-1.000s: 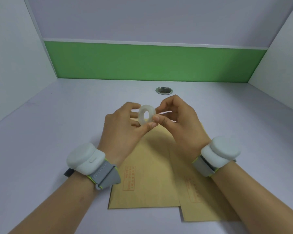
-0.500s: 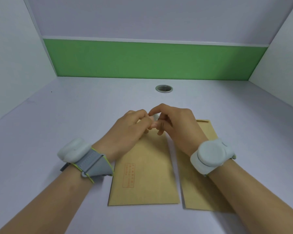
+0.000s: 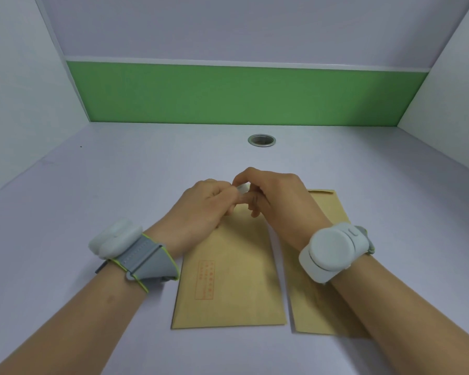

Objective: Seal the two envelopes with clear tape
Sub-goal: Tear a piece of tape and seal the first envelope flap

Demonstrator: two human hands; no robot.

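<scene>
Two brown envelopes lie side by side on the pale desk: the left envelope (image 3: pixel 233 280) with a red printed box, and the right envelope (image 3: pixel 325 207), partly under my right forearm. My left hand (image 3: pixel 201 207) and my right hand (image 3: pixel 276 196) meet over the top end of the left envelope, fingers curled together. Only a small whitish edge of the clear tape roll (image 3: pixel 242 188) shows between the fingertips; most of it is hidden. Which hand carries the roll is hard to tell; both pinch at it.
A round metal cable hole (image 3: pixel 261 140) sits in the desk beyond my hands. A green panel (image 3: pixel 244 96) and pale partition walls close the desk at the back and both sides. Each wrist wears a white sensor band.
Both hands have dropped from mid-air, where the tape roll was plainly visible, to the top of the left envelope. The roll is now almost hidden in the fingers.
</scene>
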